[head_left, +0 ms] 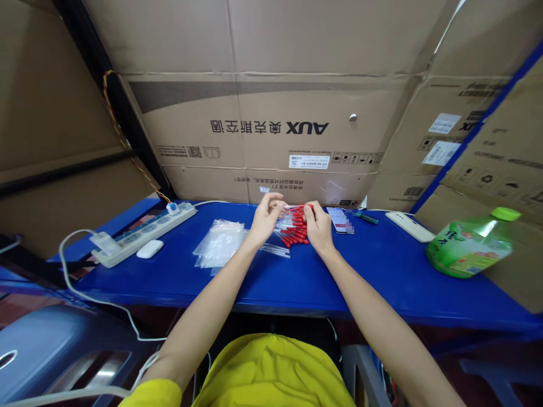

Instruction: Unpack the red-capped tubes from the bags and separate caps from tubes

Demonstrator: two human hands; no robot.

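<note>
1. At centre frame, on the blue table [382,271], the left hand [266,217] and right hand [318,227] curl their fingers around a bunch of red-tipped pieces [296,229], gathering them.
2. Clear bags [220,243] lie just left of the hands. Keeping the bunch together seems to need a firm, even pinch.
</note>
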